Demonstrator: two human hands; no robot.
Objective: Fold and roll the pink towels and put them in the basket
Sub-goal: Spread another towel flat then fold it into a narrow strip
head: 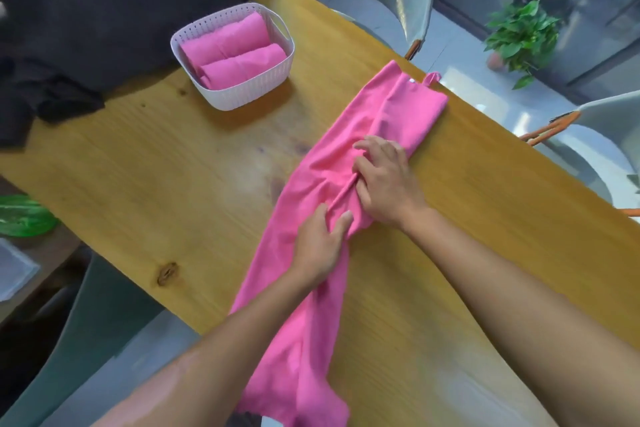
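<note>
Long pink cloth towel (pixel 311 253) overhangs near table (pixel 138 191) edge; left hand (pixel 317 246) pinches centre fold, right hand (pixel 388 180) presses flat. Soft, limp, light: hold folded edges.

Wooden table (pixel 145 163), pink towel (pixel 322 180), white basket (pixel 242 90), dark cloth (pixel 69 45)
</note>
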